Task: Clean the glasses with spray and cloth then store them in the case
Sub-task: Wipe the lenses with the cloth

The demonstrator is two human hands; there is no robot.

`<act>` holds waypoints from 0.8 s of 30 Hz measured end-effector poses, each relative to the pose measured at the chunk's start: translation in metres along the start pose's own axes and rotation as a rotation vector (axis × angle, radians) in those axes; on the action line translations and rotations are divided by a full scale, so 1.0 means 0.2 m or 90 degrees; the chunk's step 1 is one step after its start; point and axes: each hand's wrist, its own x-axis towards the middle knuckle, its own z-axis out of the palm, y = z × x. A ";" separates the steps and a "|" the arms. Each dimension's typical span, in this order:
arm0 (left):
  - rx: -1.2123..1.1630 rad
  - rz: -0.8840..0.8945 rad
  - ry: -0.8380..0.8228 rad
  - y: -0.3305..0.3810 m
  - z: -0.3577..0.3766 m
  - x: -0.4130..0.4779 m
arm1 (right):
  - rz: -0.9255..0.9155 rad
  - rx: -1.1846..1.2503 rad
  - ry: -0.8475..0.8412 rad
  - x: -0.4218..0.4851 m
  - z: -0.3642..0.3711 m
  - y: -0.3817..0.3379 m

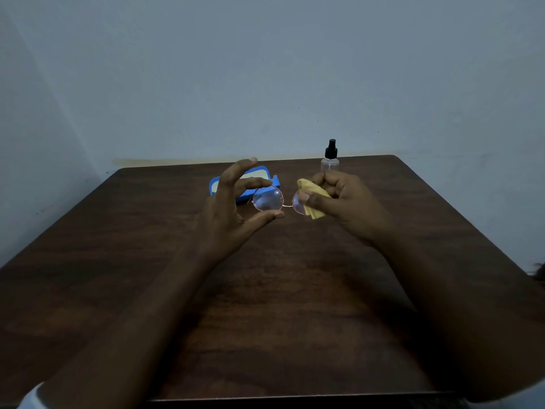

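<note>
Pinching the round, thin metal-framed glasses [267, 201] by one rim, the left hand [227, 208] held lightly. The bridge might have twisted if the right hand [345, 199], gripping the yellow cloth [316, 212] over the other lens, pressed hard.

The bench [265, 290] has a dark brown wood-grain top with rounded far corners and stands against a pale wall. The blue case [246, 194] rests at its far centre, lid open, pale lining visible. The spray bottle [329, 160], clear with a black pump head, stands upright near the far edge, right of the case and apart from it.
</note>
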 end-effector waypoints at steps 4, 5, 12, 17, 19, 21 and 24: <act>-0.005 -0.004 0.011 -0.02 0.01 0.01 | 0.008 -0.002 -0.032 0.00 -0.01 -0.01; 0.002 0.000 0.005 -0.01 0.01 0.01 | 0.007 -0.016 -0.030 0.00 -0.01 -0.01; -0.012 0.037 -0.020 0.05 0.02 0.00 | -0.029 -0.061 0.043 -0.01 0.06 0.00; -0.005 0.025 -0.020 0.04 0.02 0.00 | -0.015 -0.074 0.061 -0.01 0.05 -0.02; 0.001 0.019 -0.015 0.02 0.01 0.00 | -0.011 -0.041 0.041 -0.01 0.03 -0.03; 0.006 0.003 -0.002 0.00 0.01 0.00 | -0.009 -0.020 0.025 -0.01 0.01 -0.04; 0.014 0.003 0.009 -0.02 0.01 0.01 | 0.007 0.025 -0.017 -0.01 -0.01 -0.04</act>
